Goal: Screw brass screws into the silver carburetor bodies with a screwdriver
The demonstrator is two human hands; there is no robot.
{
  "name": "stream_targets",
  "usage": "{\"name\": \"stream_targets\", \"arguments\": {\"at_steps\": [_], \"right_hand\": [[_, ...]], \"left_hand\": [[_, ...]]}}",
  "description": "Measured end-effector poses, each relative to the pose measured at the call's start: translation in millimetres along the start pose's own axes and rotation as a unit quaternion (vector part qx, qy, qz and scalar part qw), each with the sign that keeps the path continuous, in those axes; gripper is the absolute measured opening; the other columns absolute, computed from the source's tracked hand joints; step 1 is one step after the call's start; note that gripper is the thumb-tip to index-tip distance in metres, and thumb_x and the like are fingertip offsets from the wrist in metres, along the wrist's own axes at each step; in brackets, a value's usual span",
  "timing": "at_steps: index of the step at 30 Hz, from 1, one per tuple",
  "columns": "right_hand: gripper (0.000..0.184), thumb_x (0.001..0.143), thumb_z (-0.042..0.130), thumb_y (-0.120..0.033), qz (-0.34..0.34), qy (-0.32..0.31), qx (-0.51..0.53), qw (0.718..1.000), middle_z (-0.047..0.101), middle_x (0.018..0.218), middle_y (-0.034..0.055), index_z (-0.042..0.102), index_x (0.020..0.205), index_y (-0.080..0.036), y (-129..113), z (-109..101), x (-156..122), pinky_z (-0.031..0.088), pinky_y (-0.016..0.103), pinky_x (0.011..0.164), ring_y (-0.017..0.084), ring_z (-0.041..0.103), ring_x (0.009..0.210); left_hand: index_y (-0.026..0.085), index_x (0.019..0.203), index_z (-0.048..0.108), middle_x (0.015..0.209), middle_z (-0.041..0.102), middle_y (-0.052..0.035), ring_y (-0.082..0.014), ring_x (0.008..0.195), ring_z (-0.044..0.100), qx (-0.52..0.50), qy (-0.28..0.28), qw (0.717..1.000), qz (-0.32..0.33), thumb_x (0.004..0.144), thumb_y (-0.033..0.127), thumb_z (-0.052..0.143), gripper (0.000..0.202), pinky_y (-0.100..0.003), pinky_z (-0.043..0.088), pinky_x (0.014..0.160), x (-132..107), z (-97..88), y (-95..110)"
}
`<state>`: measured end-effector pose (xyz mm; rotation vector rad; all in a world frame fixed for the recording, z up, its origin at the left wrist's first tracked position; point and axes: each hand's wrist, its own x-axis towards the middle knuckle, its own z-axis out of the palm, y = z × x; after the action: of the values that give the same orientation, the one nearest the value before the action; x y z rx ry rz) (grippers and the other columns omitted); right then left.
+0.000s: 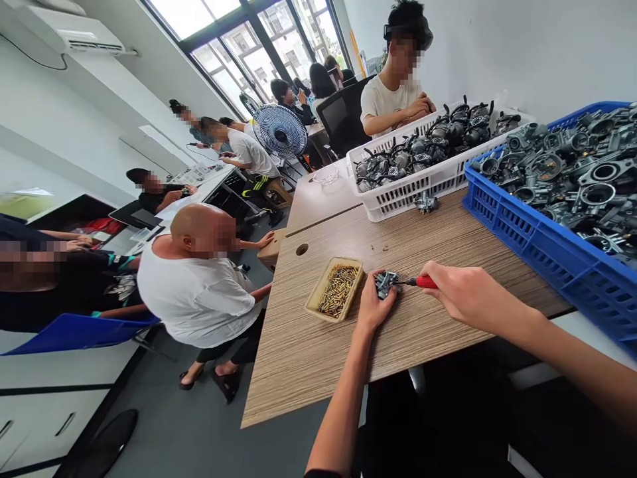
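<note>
My left hand (pixel 374 304) is closed around a small grey metal carburetor body (pixel 386 283), holding it just above the wooden table. In my right hand (pixel 460 292) is a screwdriver with a red handle (pixel 426 282); its dark shaft points left and its tip meets the carburetor. Whether the tip sits in a screw is too small to tell. Left of my left hand stands a shallow tan tray (pixel 311 307) filled with small brass-coloured parts (pixel 339 290). A few tiny brass pieces (pixel 385 248) lie loose on the tabletop beyond my hands.
A blue crate (pixel 527 232) heaped with metal carburetor bodies stands at the right. Behind it is a white basket (pixel 378 199) of carburetors with black parts, one loose carburetor (pixel 426 202) beside it. A person in white (pixel 199 292) is beside the table (pixel 288 358); another sits behind the basket.
</note>
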<state>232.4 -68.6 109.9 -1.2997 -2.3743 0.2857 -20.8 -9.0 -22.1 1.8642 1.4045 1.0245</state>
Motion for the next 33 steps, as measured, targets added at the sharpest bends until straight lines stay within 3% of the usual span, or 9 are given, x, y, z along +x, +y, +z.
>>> {"name": "stream_targets", "arguments": {"at_steps": [4, 9, 12, 15, 17, 21, 23, 27, 33], "right_hand": [[0.023, 0.111, 0.055, -0.043, 0.059, 0.018, -0.071, 0.996, 0.077, 0.079, 0.006, 0.053, 0.104, -0.021, 4.7, 3.9, 1.3, 0.037, 0.031, 0.056, 0.029, 0.077, 0.07], [0.017, 0.11, 0.05, -0.024, 0.014, 0.012, 0.039, 0.999, 0.082, 0.112, 0.0081, 0.049, 0.127, -0.022, 8.3, 0.5, 0.1, 0.048, 0.03, 0.067, 0.026, 0.081, 0.092], [0.008, 0.111, 0.049, -0.029, 0.023, 0.023, 0.012, 0.999, 0.081, 0.096, 0.007, 0.052, 0.112, -0.022, 8.3, 4.6, 1.2, 0.046, 0.03, 0.062, 0.026, 0.08, 0.082], [0.024, 0.112, 0.051, -0.044, 0.067, 0.037, -0.071, 0.995, 0.074, 0.074, 0.0058, 0.053, 0.102, -0.022, 8.8, 8.0, 1.8, 0.038, 0.032, 0.054, 0.029, 0.076, 0.067], [0.023, 0.112, 0.049, -0.043, 0.066, 0.03, -0.062, 0.996, 0.076, 0.078, 0.0068, 0.053, 0.106, -0.021, 9.5, 6.2, 1.0, 0.039, 0.031, 0.054, 0.029, 0.076, 0.068], [0.012, 0.111, 0.042, -0.024, 0.009, 0.012, 0.044, 0.999, 0.081, 0.108, 0.0087, 0.05, 0.12, -0.023, 9.8, 0.8, -0.4, 0.048, 0.029, 0.065, 0.025, 0.08, 0.088], [0.009, 0.112, 0.043, -0.026, 0.005, 0.015, 0.027, 1.0, 0.081, 0.1, 0.0076, 0.051, 0.113, -0.023, 9.1, 2.1, 0.0, 0.046, 0.029, 0.064, 0.025, 0.079, 0.084], [0.029, 0.111, 0.049, -0.048, 0.053, 0.042, -0.093, 0.993, 0.073, 0.072, 0.0061, 0.055, 0.101, -0.021, 7.0, 6.2, 0.7, 0.035, 0.031, 0.054, 0.027, 0.073, 0.064], [0.012, 0.11, 0.045, -0.025, -0.007, 0.025, 0.048, 0.999, 0.08, 0.098, 0.0057, 0.053, 0.119, -0.023, 2.7, 3.3, -0.2, 0.047, 0.03, 0.067, 0.024, 0.078, 0.083]], "left_hand": [[0.022, 0.125, 0.056, 0.107, 0.072, -0.0057, -0.0204, 0.094, 0.067, 0.006, 0.005, 1.0, 0.009, 0.086, 0.031, 0.069, 0.042, -0.035, 0.055, 0.092, 0.6, 0.9, -0.8], [0.022, 0.124, 0.056, 0.107, 0.071, -0.0059, -0.0205, 0.094, 0.067, 0.005, 0.006, 1.0, 0.012, 0.087, 0.031, 0.068, 0.041, -0.035, 0.055, 0.092, 0.9, 1.0, -2.2], [0.022, 0.125, 0.056, 0.109, 0.071, -0.0067, -0.0213, 0.097, 0.068, 0.007, 0.003, 1.0, 0.015, 0.087, 0.032, 0.069, 0.04, -0.036, 0.055, 0.094, 1.1, 0.8, -4.0], [0.022, 0.126, 0.056, 0.111, 0.072, -0.0075, -0.0221, 0.099, 0.068, 0.009, 0.002, 1.0, 0.016, 0.088, 0.034, 0.068, 0.042, -0.038, 0.055, 0.095, 1.2, 0.9, -5.8], [0.022, 0.126, 0.056, 0.111, 0.072, -0.0074, -0.022, 0.098, 0.068, 0.007, 0.004, 1.0, 0.016, 0.089, 0.035, 0.068, 0.042, -0.038, 0.056, 0.095, 1.3, 1.1, -6.3], [0.021, 0.125, 0.056, 0.109, 0.071, -0.0067, -0.0212, 0.096, 0.067, 0.006, 0.008, 1.0, 0.018, 0.088, 0.035, 0.068, 0.041, -0.036, 0.056, 0.093, 1.1, 1.4, -5.3], [0.022, 0.126, 0.056, 0.109, 0.071, -0.0065, -0.021, 0.095, 0.067, 0.004, 0.007, 1.0, 0.018, 0.088, 0.035, 0.068, 0.041, -0.036, 0.056, 0.093, 1.0, 1.3, -4.5], [0.022, 0.125, 0.056, 0.109, 0.071, -0.0063, -0.021, 0.096, 0.067, 0.003, 0.003, 1.0, 0.019, 0.089, 0.034, 0.068, 0.04, -0.036, 0.055, 0.093, 1.0, 0.7, -2.8], [0.022, 0.124, 0.057, 0.111, 0.072, -0.007, -0.022, 0.1, 0.068, 0.012, 0.005, 1.0, 0.01, 0.089, 0.032, 0.069, 0.038, -0.038, 0.056, 0.096, 1.2, -0.1, 0.1]]}}
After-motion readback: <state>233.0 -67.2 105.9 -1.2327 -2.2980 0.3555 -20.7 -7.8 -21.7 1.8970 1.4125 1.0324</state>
